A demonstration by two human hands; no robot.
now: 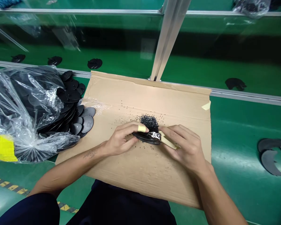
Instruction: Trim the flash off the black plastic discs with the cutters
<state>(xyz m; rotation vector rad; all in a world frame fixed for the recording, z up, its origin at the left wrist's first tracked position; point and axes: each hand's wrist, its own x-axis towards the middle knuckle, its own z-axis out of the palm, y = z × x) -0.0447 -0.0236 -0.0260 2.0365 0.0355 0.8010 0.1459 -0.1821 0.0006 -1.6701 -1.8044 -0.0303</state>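
Observation:
Between the finger and thumb of my left hand (125, 137) is a round black plastic part (146, 137), tilted so its edge shows; yellowish tape wraps one fingertip. My right hand (186, 145) is closed round the pale-yellow handles of small cutting pliers (165, 140). Their metal jaws meet the black part at its right end. Just beyond both hands lies a heap of tiny black scraps (149, 121), with loose bits scattered about it. Beneath everything is a sheet of brown cardboard (121, 168). Whether the jaws are closed on the plastic I cannot make out.
At left, a clear plastic bag (28, 103) with a yellow label spills many black discs (72, 93). Grey-black curved pieces (270, 156) lie on the green surface at right. An upright metal post (170, 40) stands behind the cardboard, and more black parts (94, 63) sit beyond the rail.

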